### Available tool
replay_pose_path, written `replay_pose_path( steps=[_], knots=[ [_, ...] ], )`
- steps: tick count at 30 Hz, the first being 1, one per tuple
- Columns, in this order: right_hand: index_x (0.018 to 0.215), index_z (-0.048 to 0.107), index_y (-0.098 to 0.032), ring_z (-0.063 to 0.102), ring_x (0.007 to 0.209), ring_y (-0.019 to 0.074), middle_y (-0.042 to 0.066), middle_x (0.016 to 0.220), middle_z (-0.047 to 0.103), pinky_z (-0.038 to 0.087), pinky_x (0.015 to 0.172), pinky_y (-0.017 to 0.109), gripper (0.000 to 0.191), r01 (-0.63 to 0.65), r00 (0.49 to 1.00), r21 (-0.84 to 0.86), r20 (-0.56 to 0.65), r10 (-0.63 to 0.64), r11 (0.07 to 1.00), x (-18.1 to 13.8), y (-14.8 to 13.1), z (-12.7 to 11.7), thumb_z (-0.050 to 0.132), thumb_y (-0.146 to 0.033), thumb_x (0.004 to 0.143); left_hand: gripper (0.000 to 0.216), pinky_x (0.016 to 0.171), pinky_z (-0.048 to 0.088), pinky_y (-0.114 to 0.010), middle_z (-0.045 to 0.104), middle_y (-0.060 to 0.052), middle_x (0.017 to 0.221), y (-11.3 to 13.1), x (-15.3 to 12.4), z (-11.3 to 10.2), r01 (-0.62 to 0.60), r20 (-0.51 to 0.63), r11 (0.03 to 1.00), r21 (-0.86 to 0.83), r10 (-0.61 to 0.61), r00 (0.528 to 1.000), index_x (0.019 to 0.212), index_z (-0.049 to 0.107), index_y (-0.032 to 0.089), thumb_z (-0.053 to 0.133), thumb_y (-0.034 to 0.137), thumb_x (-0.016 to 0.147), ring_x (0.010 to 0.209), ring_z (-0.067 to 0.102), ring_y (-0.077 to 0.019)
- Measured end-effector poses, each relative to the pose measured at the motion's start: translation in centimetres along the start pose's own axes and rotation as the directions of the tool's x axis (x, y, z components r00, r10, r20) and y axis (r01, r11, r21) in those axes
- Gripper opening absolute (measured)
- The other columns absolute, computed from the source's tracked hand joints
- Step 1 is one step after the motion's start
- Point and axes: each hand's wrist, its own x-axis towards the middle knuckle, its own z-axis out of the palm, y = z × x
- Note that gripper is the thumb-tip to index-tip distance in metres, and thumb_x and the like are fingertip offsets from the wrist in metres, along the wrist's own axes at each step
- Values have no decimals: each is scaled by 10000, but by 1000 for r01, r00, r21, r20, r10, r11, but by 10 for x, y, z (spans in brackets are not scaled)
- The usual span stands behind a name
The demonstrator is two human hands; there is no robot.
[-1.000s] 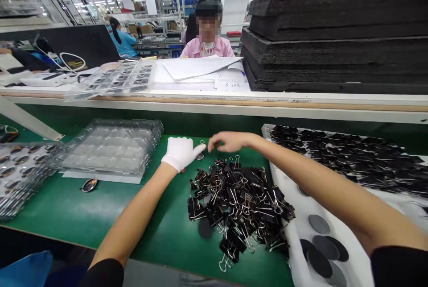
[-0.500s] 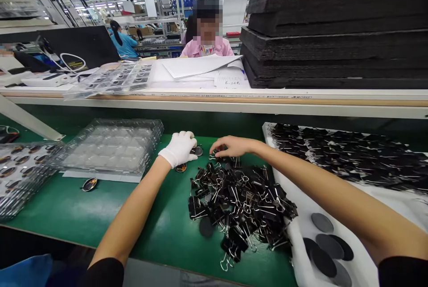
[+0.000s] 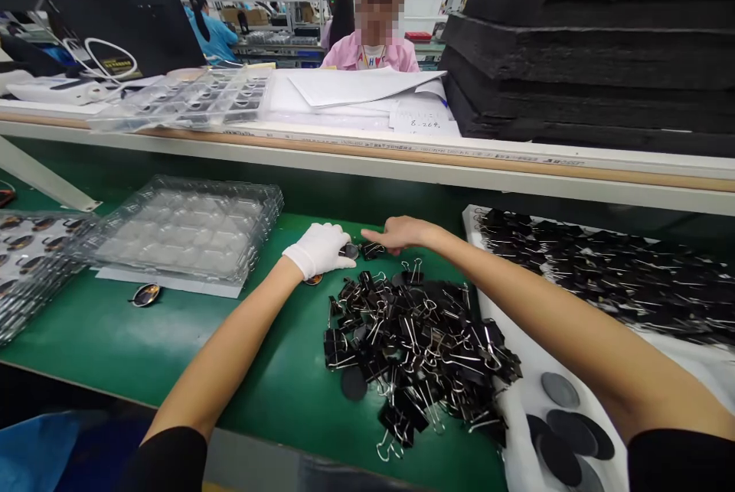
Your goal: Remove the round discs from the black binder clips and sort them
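Close Work, Little Room

Gloved left hand [image 3: 321,249] curls low over a dark disc [image 3: 351,251], its grip hidden. Bare right hand [image 3: 405,234], thumb stretched, fingers bent, is at a black clip [image 3: 373,251] just beside the disc on the green table [image 3: 281,381]; whether it's pinched, I can't tell. The danger? A careless nudge could skid the disc away, and a dropped wrist could scatter the nearby clip pile [image 3: 416,350].

A wrist-length white glove [image 3: 315,253] covers the left hand [image 3: 323,247], the right hand [image 3: 403,233] is bare, and both short sleeves [image 3: 681,463] are black.
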Motion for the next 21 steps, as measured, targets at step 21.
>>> replay_pose_path(
  steps=[21],
  knots=[
    [1212,569,-272,381,1336,320,136,1383,474,304,1124,629,475,9,824,159,-561,83,987,66,0,59,176,-479,1045,588,686,407,-354,691,-132,972,3,3,4,71,14,996,-50,-70,997,1042,692,148,558,701,897,915,671,-308]
  ],
)
